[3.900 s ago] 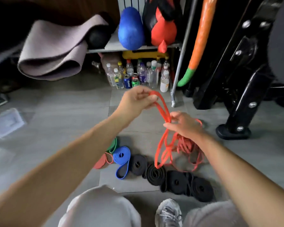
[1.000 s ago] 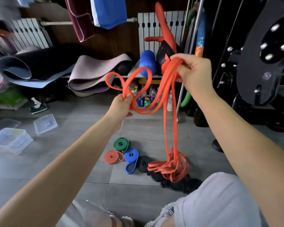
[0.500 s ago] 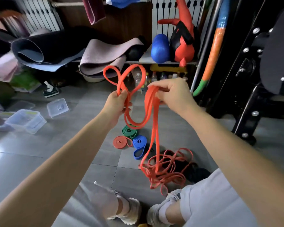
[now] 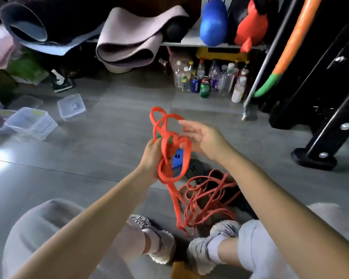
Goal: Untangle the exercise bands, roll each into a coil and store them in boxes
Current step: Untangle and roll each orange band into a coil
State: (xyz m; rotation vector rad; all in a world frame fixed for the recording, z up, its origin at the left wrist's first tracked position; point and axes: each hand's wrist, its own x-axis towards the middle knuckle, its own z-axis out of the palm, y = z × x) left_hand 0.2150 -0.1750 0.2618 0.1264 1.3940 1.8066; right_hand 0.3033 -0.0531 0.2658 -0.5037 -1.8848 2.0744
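Observation:
A tangled orange exercise band (image 4: 170,150) is gathered in loops in my left hand (image 4: 151,158), which grips it at mid-frame. From there the band trails down into a loose heap (image 4: 206,200) on the floor between my feet. My right hand (image 4: 206,137) hovers just right of the loops, fingers spread and holding nothing. Behind the loops a blue coiled band (image 4: 177,161) and a black coiled band (image 4: 195,168) lie on the floor, partly hidden. Clear plastic boxes (image 4: 31,122) stand at the left.
A clear lid (image 4: 71,106) lies near the boxes. Bottles and cans (image 4: 208,81) stand under a shelf (image 4: 191,42) with rolled mats (image 4: 129,43). A black machine base (image 4: 314,160) sits at the right. My shoes (image 4: 159,238) are at the bottom.
My right hand has let go of the orange band and spread its fingers. My left hand has dropped lower with more loops gathered in it. The view has tilted down.

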